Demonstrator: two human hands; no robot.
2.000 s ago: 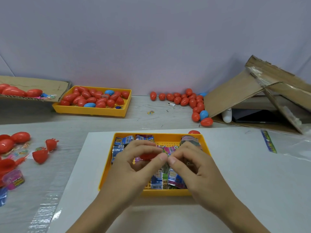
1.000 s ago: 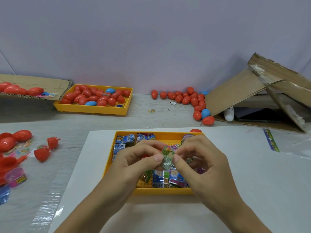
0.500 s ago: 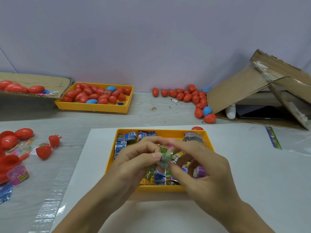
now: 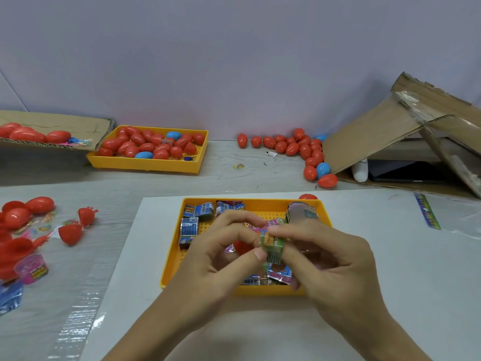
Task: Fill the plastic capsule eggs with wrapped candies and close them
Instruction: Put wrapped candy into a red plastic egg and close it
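Green candy now pressed closer to the red egg, lower centre of frame.
Left hand grips egg; right hand pinches candy above yellow tray.

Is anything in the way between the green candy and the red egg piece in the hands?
Nothing visible. Both hands, left hand and right hand, pinch the green wrapped candy right beside the red egg piece held in the left hand, above the yellow candy tray.
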